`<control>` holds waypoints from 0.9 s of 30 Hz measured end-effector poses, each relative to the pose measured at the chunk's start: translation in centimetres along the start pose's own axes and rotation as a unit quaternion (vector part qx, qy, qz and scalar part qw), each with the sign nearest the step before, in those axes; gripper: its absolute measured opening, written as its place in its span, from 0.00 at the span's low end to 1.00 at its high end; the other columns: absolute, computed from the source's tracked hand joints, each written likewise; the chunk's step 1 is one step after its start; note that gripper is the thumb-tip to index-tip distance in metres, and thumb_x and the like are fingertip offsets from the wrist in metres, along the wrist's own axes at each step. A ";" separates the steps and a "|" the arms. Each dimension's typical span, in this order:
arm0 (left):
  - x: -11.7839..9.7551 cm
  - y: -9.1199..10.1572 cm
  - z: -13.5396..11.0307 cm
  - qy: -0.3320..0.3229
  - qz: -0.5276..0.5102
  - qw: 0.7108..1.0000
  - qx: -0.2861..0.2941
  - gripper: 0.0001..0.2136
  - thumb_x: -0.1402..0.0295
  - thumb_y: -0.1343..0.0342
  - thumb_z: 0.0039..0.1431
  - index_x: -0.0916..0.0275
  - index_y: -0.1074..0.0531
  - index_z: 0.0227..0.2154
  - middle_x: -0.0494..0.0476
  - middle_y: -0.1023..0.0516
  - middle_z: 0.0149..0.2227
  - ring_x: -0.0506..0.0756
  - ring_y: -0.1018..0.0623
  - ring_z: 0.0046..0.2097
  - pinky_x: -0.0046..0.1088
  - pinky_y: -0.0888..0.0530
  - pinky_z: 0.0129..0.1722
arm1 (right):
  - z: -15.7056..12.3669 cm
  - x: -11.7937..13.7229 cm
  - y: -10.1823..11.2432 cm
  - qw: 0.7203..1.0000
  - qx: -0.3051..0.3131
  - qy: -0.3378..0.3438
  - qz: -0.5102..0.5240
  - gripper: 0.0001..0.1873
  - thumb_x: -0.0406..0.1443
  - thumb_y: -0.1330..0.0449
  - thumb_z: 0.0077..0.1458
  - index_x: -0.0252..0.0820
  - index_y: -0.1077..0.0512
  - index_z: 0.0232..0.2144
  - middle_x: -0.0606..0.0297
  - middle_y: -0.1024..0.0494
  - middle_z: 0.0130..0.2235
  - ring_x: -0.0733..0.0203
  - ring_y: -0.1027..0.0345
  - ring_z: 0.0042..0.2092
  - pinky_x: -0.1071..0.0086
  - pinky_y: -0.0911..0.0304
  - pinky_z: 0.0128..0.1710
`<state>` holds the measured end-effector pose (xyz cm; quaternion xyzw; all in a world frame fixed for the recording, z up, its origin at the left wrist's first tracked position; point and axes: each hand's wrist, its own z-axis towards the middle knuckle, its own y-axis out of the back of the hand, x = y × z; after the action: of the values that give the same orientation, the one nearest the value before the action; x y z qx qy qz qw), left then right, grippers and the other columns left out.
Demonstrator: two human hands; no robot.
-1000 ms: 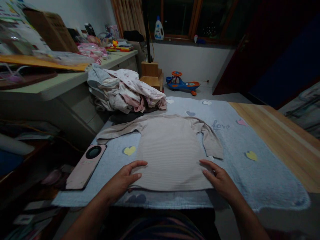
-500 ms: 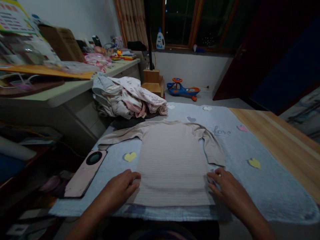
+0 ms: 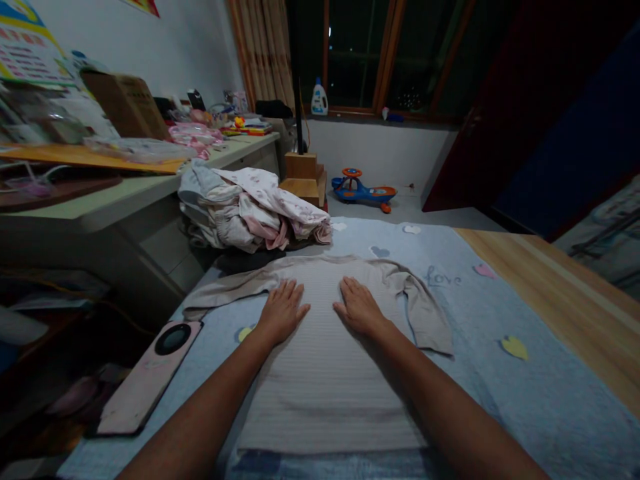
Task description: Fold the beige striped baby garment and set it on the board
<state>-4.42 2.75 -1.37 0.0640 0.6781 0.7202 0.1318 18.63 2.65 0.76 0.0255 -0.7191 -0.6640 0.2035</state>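
Head view: a bedroom-like room is seen looking forward and down, with both forearms reaching in from the bottom edge.

Left hand: the left hand [image 3: 283, 312] is pressed flat, palm down, on the upper chest of the top, fingers spread; nothing is gripped.

Right hand: the right hand [image 3: 357, 307] is laid flat in the same way just beside the left, fingers loosely spread and released, with a narrow strip of fabric showing between the two.

Top: a long-sleeved striped top [image 3: 325, 393] is spread face up at the middle of the frame, its body lying smooth beneath the hands and its hem toward the bottom edge.

Sleeves: one sleeve is stretched out toward the left; the other is bent down along the right side of the body.

Blanket: a pale blue blanket [image 3: 555, 413] with felt hearts and the stitched word "Love" is spread under the top, on a wooden tabletop [image 3: 565, 287].

Clothes pile: a rumpled pile of clothes [image 3: 245, 213] is heaped just beyond the collar.

Phone: a phone in a pink case [image 3: 145, 380] is lying at the left edge of the blanket.

Floor: a blue and orange ride-on toy [image 3: 364, 191] is seen at the upper middle.
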 end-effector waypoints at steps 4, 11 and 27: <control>0.7 -0.2 -0.2 0.040 0.033 0.999 0.012 0.29 0.50 0.54 0.66 0.55 0.40 0.66 0.66 0.45 0.70 0.71 0.47 0.70 0.50 0.46 0.66 | 0.6 -3.3 -1.1 0.996 -0.043 -0.073 -0.024 0.34 0.48 0.52 0.67 0.36 0.43 0.67 0.50 0.50 0.71 0.47 0.60 0.71 0.53 0.61 0.68; -1.9 2.8 2.2 0.085 0.081 0.993 0.031 0.22 0.58 0.50 0.64 0.64 0.28 0.55 0.73 0.33 0.63 0.74 0.40 0.67 0.54 0.42 0.62 | 0.8 -5.5 -1.3 0.981 -0.096 -0.166 -0.025 0.32 0.47 0.51 0.67 0.34 0.41 0.66 0.46 0.46 0.69 0.45 0.57 0.70 0.53 0.59 0.67; -5.9 -1.9 8.6 -0.016 -0.037 0.999 0.021 0.30 0.48 0.60 0.67 0.56 0.44 0.67 0.65 0.49 0.72 0.74 0.52 0.71 0.57 0.49 0.65 | 1.2 -5.5 -1.2 0.983 -0.094 -0.159 -0.009 0.38 0.48 0.52 0.67 0.23 0.47 0.67 0.43 0.49 0.70 0.46 0.59 0.71 0.56 0.62 0.69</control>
<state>3.76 9.45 -2.14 0.0527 0.6925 0.6997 0.1677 23.02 5.39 -1.84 -0.0935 -0.6764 -0.7259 0.0819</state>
